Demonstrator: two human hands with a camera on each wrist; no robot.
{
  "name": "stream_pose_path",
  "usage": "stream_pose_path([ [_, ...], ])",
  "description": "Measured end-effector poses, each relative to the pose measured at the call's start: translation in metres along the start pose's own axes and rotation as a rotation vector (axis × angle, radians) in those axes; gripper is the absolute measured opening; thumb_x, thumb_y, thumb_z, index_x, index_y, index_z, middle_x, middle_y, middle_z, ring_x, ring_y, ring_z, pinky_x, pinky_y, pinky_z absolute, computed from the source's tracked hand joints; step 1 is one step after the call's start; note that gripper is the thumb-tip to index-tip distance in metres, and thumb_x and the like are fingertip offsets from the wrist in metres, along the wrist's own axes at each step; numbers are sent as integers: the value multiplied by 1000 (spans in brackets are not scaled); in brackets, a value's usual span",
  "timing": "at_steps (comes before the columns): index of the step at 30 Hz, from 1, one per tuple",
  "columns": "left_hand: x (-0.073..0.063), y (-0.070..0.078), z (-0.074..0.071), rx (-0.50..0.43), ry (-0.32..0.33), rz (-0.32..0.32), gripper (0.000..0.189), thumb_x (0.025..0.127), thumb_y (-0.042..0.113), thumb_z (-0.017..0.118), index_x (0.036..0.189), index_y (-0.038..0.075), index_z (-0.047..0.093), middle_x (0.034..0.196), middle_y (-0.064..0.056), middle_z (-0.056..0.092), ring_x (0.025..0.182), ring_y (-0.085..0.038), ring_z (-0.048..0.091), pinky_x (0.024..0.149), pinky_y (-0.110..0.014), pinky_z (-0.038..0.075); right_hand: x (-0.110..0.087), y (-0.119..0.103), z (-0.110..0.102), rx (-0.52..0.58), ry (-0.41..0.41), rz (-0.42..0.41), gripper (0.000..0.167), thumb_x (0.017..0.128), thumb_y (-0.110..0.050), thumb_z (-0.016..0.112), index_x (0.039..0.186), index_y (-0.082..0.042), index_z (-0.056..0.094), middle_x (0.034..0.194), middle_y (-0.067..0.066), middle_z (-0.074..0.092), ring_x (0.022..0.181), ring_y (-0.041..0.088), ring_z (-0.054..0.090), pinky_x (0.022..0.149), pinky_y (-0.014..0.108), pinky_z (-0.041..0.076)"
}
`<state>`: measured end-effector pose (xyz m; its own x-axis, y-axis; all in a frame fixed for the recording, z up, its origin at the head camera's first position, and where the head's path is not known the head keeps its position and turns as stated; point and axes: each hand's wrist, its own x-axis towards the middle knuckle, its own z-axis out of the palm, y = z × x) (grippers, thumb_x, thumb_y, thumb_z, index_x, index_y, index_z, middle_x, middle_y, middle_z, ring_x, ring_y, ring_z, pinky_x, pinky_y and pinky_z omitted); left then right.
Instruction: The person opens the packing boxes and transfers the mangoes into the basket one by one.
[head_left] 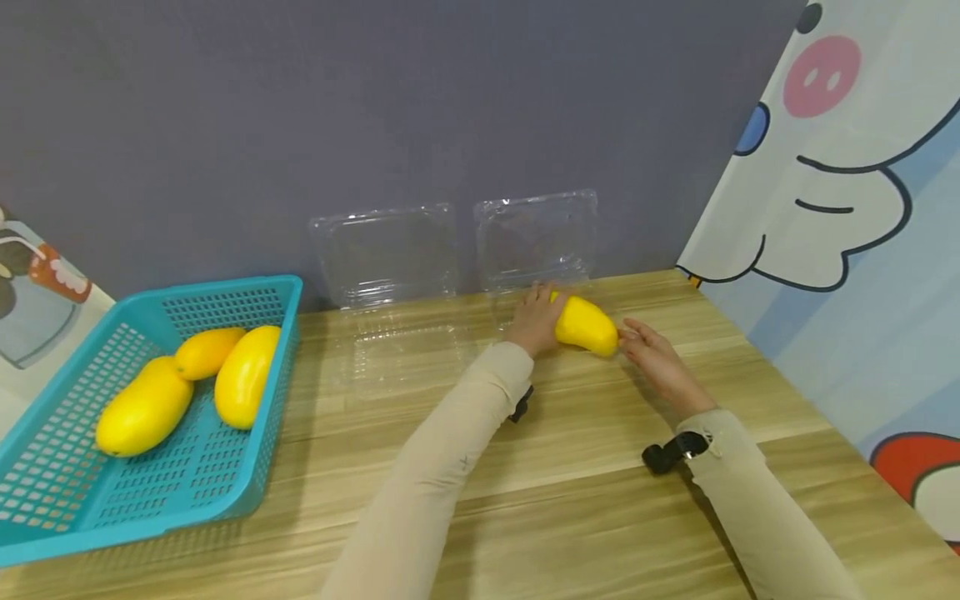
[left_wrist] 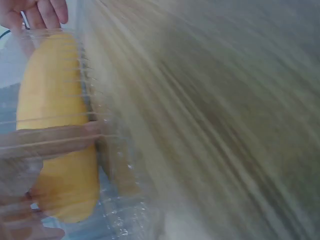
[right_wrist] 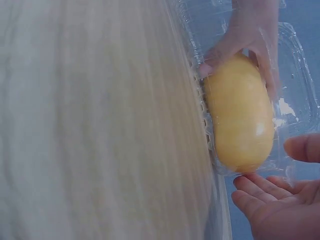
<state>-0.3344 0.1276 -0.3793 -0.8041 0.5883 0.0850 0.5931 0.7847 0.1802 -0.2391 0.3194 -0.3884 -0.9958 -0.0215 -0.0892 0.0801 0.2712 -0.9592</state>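
Observation:
A yellow mango (head_left: 587,325) lies within the base of the right-hand clear plastic clamshell box (head_left: 536,237), whose lid stands open behind it. My left hand (head_left: 536,321) grips the mango's left end. In the left wrist view the thumb (left_wrist: 60,139) crosses the mango (left_wrist: 55,90), seen through the clear plastic. My right hand (head_left: 663,367) is at the mango's other end. In the right wrist view the right hand (right_wrist: 285,207) has its fingers extended with tips at the box's end wall, thumb apart; whether they touch the mango (right_wrist: 240,117) is unclear.
A second open clear box (head_left: 386,258) stands left of the first. At the far left a turquoise basket (head_left: 251,492) holds two yellow mangoes (head_left: 247,375) and a smaller orange-yellow one (head_left: 208,352). A grey wall (head_left: 450,100) rises behind the wooden table (head_left: 570,517); a cartoon-printed cloth (head_left: 885,333) hangs at right.

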Motion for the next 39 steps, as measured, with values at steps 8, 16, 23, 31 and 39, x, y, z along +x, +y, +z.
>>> stream_pose_path([
  [8, 1, -2, 4, 69, 42, -16, 73, 83, 13, 69, 146, 21, 33, 147, -13, 33, 136, -32, 30, 108, -44, 34, 0, 1, 1, 8, 5, -6, 60, 101, -9, 35, 148, 6, 2, 149, 32, 17, 139, 41, 18, 113, 50, 17],
  [16, 2, -12, 2, 44, 75, 23, 70, 80, 23, 73, 141, 17, 40, 137, -13, 42, 125, -28, 40, 99, -39, 43, 1, -3, 2, 6, 2, 12, 61, 102, -13, 35, 149, 3, 0, 151, 30, 15, 139, 40, 18, 114, 50, 17],
  [23, -7, -14, -8, 19, 55, 38, 83, 76, 35, 77, 145, 17, 35, 138, -13, 42, 125, -28, 41, 98, -38, 44, 1, -2, 1, 10, 8, 26, 62, 102, -15, 35, 149, 2, -1, 151, 30, 15, 139, 40, 19, 113, 50, 18],
  [31, -25, -17, -31, -4, 97, 31, 85, 76, 38, 77, 146, 18, 33, 138, -13, 43, 124, -28, 42, 96, -38, 45, 2, -1, -1, 10, 15, 7, 62, 102, -18, 34, 149, 4, -1, 151, 31, 15, 139, 41, 18, 113, 51, 18],
  [39, -47, -27, -49, -65, 151, -9, 91, 72, 35, 80, 147, 18, 32, 139, -11, 44, 124, -29, 43, 99, -39, 43, 2, 1, -1, 23, -1, -14, 60, 102, -16, 32, 148, 6, -1, 150, 32, 13, 139, 42, 16, 114, 51, 15],
])
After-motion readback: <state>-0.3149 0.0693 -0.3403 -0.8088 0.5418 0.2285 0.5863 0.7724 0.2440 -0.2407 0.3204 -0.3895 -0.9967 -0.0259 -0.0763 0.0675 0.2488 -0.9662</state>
